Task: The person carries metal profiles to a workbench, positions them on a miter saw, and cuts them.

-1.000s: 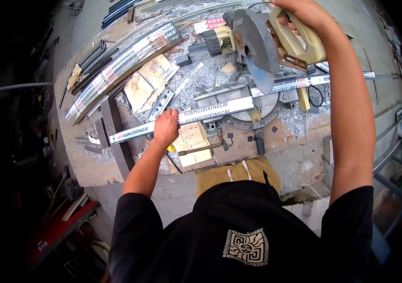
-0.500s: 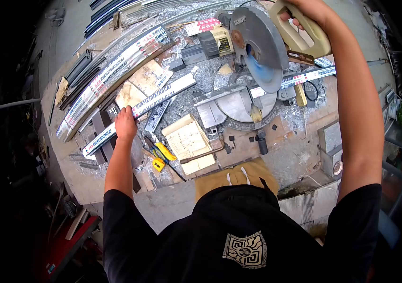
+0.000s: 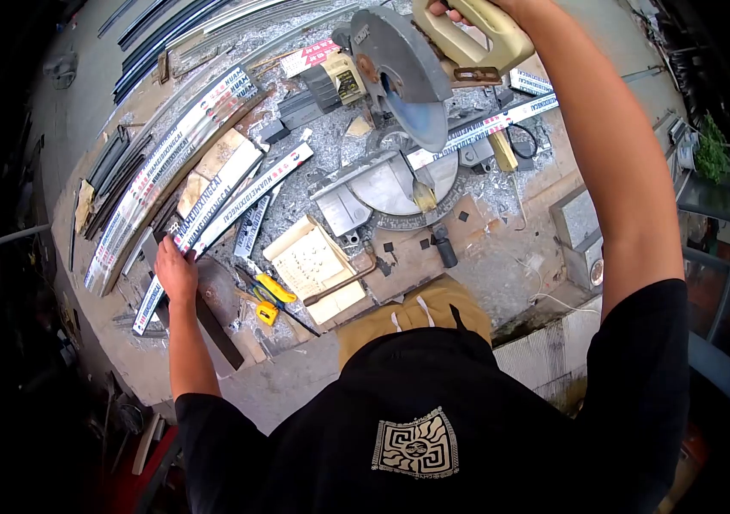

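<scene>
My right hand is closed around the beige handle of a miter saw, at the top edge of the view. Its grey guard and round blade stand raised over the saw's base. A white-wrapped metal profile lies across that base, running off to the right. On the left, my left hand grips a wrapped profile lettered in blue. A second lettered strip lies against it at an angle, its near end by my fingers. My fingertips are partly hidden.
A bundle of long wrapped profiles curves along the left. Close to me lie an open notebook with a metal wrench-like bar on it, a yellow tape measure and a yellow-handled tool. Metal chips cover the bench.
My left hand has shifted left and nearer to me along with the profile. The two lettered strips, side by side before, now spread apart. My right hand stays on the saw handle; the view has shifted.
</scene>
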{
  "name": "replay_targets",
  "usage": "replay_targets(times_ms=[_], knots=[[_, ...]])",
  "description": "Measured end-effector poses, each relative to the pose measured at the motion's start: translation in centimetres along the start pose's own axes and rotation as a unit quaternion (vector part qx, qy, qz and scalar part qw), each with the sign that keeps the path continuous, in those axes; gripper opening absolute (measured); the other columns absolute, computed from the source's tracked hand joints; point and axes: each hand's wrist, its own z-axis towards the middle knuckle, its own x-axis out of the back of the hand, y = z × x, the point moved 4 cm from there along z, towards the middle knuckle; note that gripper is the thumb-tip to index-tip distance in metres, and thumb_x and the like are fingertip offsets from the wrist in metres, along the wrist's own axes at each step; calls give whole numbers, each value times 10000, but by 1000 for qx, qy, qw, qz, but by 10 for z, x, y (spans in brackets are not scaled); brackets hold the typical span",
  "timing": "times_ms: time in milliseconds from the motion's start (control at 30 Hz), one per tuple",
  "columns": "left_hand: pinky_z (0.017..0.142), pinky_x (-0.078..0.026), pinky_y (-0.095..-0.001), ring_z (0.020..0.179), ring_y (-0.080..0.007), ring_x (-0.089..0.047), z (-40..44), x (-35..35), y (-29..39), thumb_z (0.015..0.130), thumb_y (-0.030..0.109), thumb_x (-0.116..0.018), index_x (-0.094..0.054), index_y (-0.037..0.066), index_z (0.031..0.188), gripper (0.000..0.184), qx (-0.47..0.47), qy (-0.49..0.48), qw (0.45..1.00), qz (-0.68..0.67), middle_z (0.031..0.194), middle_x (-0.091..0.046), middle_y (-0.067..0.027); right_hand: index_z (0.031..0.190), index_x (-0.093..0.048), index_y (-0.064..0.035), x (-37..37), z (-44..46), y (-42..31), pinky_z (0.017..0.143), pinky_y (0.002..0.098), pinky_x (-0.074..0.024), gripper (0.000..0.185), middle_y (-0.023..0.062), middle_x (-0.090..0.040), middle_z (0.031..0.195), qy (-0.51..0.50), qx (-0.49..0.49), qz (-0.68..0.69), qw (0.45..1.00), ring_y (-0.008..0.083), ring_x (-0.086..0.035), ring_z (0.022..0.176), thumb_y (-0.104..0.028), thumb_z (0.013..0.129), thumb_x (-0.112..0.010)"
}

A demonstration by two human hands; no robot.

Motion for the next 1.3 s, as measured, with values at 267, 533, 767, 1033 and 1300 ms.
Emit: replay_targets(times_ms=[267, 533, 767, 1033, 1300], knots=[[954, -488, -534, 1134, -447, -632, -133, 47, -5, 825, 110, -853, -594, 16, 1300, 550, 89, 21, 996, -3, 1221, -657, -206, 1292, -717, -6, 45, -28, 35, 890, 384, -574, 431, 133, -763, 1151, 110, 106, 5, 988, 228, -719, 1010, -364, 1064, -642], [941, -495, -555, 1083, -504, -628, -306, 40, 41, 800, 102, -866, -571, -16, 1306, 597, 173, -19, 984, -35, 1162, -659, -245, 1018, -650, 10, 163, -53, 365, 427, 325, -435, 289, 111, -594, 714, 460, -179, 245, 834, 187, -560, 531, -276, 1017, -696], [956, -486, -543, 1108, -503, -612, -395, 57, 112, 779, 104, -882, -564, -9, 1265, 591, 234, -87, 967, -52, 1170, -652, -249, 1093, -640, -95, 170, -32, 488, 522, 280, -472, 332, 56, -640, 827, 323, -241, 372, 836, 140, -596, 666, -422, 1062, -690], [983, -508, -512, 1132, -464, -628, -415, 85, 169, 782, 151, -892, -583, 12, 1298, 617, 254, -130, 957, -44, 1186, -667, -224, 1068, -676, -113, 168, -14, 507, 550, 236, -464, 124, -13, -621, 849, 264, -171, 495, 810, 101, -528, 663, -216, 1045, -739], [939, -513, -523, 1057, -437, -644, -372, 92, 191, 806, 206, -884, -628, 50, 1260, 544, 185, -119, 971, -90, 1106, -681, -188, 1139, -641, -103, 30, -133, 464, 657, 216, -537, 162, 4, -696, 972, 136, -116, 534, 826, 93, -625, 759, -196, 1047, -735]])
